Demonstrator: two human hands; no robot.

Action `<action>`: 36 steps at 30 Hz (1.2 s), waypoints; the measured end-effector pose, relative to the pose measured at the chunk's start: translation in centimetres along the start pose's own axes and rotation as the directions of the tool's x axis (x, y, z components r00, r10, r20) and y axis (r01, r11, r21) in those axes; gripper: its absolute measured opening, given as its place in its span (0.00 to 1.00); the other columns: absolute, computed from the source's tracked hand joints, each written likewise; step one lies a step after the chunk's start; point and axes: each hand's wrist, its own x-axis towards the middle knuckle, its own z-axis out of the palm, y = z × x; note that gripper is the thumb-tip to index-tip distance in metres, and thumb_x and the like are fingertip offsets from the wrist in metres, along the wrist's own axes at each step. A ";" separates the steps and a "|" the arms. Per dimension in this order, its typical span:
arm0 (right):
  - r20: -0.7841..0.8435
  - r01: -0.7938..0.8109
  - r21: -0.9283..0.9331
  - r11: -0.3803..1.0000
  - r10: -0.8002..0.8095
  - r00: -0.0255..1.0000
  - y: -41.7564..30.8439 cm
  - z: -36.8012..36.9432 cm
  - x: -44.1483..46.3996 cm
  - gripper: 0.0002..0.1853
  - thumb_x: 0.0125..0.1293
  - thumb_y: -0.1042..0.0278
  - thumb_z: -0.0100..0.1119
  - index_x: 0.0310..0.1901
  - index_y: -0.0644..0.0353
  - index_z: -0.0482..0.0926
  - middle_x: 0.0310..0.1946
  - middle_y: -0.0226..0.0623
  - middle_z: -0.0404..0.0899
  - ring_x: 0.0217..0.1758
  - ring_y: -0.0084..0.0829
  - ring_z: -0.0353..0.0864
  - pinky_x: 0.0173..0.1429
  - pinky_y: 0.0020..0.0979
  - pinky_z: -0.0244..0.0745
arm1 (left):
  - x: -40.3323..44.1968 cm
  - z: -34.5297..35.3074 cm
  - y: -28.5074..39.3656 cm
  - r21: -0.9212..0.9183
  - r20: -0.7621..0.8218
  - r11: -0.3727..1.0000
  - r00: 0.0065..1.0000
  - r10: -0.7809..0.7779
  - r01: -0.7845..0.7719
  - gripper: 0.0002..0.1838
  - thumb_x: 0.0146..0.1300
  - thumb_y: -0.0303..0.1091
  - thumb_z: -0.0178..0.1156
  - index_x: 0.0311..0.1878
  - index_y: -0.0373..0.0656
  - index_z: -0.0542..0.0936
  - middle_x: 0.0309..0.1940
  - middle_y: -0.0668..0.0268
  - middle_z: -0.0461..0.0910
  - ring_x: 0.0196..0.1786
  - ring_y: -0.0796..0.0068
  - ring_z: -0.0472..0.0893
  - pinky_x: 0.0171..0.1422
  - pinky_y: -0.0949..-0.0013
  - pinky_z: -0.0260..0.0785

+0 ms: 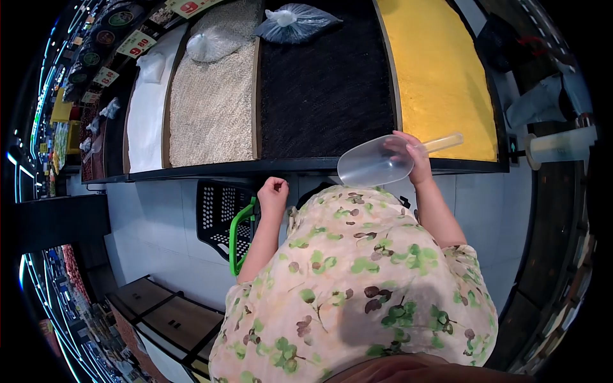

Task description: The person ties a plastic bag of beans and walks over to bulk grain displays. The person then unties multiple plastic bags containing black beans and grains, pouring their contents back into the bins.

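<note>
A clear plastic scoop [370, 161] is in my right hand [418, 161], which grips it where the bowl meets the handle. Its wide mouth points left, over the front edge of the bins. Nothing shows inside the scoop. Just beyond it lie the black grain bin [325, 96] and the yellow grain bin [440, 70]. My left hand [274, 193] hangs in front of the bin edge with its fingers curled closed; whether anything is in them is hidden. A black shopping basket [217, 214] with a green handle [234, 239] is beside my left forearm.
Farther left are a beige flake bin [214, 108] and a white bin [147, 121]. Tied plastic bags [297, 24] rest on several bins. Wooden dividers [257, 96] separate the contents. A clear tube-like container [562, 145] stands at the right, and another display stand [166, 313] is at lower left.
</note>
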 end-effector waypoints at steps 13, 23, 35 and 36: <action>-0.080 0.012 -0.032 0.999 -0.015 0.997 0.2 0.6 0.1 0.34 0.58 0.48 0.48 0.60 0.66 0.66 0.51 0.48 0.75 0.54 0.41 0.76 0.45 0.28 0.75 | 2.0 -3.1 -2.5 0.044 0.011 0.999 1.000 0.010 -0.011 0.05 0.51 0.24 0.61 0.33 0.38 0.79 0.24 0.62 0.77 0.27 0.73 0.78 0.34 0.72 0.71; -0.151 0.021 0.104 0.994 -0.005 0.988 0.9 0.8 0.2 0.31 0.60 0.51 0.47 0.59 0.65 0.66 0.50 0.48 0.75 0.52 0.39 0.77 0.44 0.26 0.75 | 4.4 -5.5 -2.7 0.386 0.217 0.914 0.975 0.044 -0.127 0.12 0.56 0.40 0.60 0.27 0.41 0.79 0.26 0.57 0.78 0.29 0.55 0.78 0.33 0.60 0.70; -0.262 0.062 0.184 0.981 -0.011 0.965 1.5 1.4 0.1 0.29 0.61 0.52 0.46 0.58 0.64 0.67 0.49 0.50 0.75 0.50 0.39 0.78 0.44 0.25 0.75 | 7.1 -8.7 -0.2 0.527 0.459 0.809 0.889 -0.011 -0.262 0.13 0.57 0.42 0.58 0.27 0.42 0.80 0.26 0.54 0.79 0.33 0.54 0.80 0.38 0.56 0.72; -0.276 0.068 0.182 0.981 -0.015 0.961 1.6 1.4 0.2 0.28 0.62 0.52 0.46 0.58 0.65 0.67 0.49 0.50 0.75 0.50 0.39 0.78 0.43 0.25 0.75 | 7.6 -8.8 -0.2 0.559 0.468 0.784 0.884 -0.027 -0.272 0.17 0.58 0.46 0.58 0.24 0.41 0.80 0.23 0.54 0.78 0.32 0.53 0.79 0.36 0.55 0.72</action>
